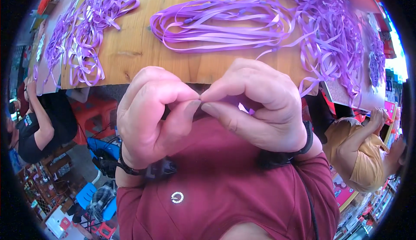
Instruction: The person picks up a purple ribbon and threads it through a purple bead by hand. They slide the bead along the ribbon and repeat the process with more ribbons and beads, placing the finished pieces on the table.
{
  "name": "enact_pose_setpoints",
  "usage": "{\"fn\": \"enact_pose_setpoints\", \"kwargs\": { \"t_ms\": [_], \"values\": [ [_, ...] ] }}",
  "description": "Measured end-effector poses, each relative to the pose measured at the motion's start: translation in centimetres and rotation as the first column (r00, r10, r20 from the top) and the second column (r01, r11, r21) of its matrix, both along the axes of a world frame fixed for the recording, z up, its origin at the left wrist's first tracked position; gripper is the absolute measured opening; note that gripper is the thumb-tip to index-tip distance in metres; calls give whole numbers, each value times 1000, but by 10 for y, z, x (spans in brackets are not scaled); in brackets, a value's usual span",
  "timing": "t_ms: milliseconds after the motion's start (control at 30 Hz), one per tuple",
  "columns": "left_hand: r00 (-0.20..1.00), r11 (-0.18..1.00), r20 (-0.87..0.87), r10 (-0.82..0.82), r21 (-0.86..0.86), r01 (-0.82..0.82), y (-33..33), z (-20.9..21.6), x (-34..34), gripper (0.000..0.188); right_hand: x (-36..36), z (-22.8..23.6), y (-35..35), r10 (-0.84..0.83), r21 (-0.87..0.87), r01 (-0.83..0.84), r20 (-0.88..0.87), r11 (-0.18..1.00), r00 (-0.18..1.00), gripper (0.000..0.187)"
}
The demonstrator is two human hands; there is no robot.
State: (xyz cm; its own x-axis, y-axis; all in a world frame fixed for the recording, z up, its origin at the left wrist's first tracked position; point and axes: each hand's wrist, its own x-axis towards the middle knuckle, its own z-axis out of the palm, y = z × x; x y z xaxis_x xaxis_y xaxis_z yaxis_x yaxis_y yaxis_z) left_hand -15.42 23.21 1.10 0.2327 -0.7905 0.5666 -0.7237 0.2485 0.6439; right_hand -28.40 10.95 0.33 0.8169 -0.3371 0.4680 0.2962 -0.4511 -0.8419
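your left hand point(149, 114) and right hand point(255, 106) are raised close in front of you, fingertips meeting at the middle, and both are pinched shut on a small piece of purple ribbon point(244, 108). only a sliver of it shows between your right thumb and forefinger; the rest is hidden inside the two grips, so you cannot tell from here how it is folded or whether a dark bit sits under the left thumb.

since the work is so small, it looks best to keep the two pinches touching as they are, so the ribbon stays taut and flat between them. let the thumbs do the pressing and roll only the fingertips; if one grip loosens, the slippery strip will likely twist or slide out. turn the piece a little toward you so more of it shows before you press on.

beyond your hands lies the wooden bench point(130, 45), with long loops of ribbon point(216, 23) in the centre, a tangled heap point(82, 28) at the left and another point(333, 36) at the right. other people sit on either side.
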Motion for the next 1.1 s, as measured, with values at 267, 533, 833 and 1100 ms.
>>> {"fn": "enact_pose_setpoints", "kwargs": {
  "t_ms": [267, 533, 833, 1100],
  "values": [
    [886, 938, -464, -24, 295, 180, 2, 4, 1, 13, -3, -1, -1, -39, -83, 36, -29, 996, 999, 17],
    [859, 915, -511, 21, 357, 190, 2, 3, -7, 13, -6, -7, -3, -76, -122, 74, -9, 990, 997, 16],
    [657, 953, -752, -52, 159, 258, 13, -14, -2, 14, -4, -22, -1, -85, -63, 88, 52, 994, 995, 10],
    [915, 948, -321, 243, 279, -154, -11, 0, -23, 11, -7, -25, -2, -165, -228, 173, 52, 958, 985, 11]
  ]
}}
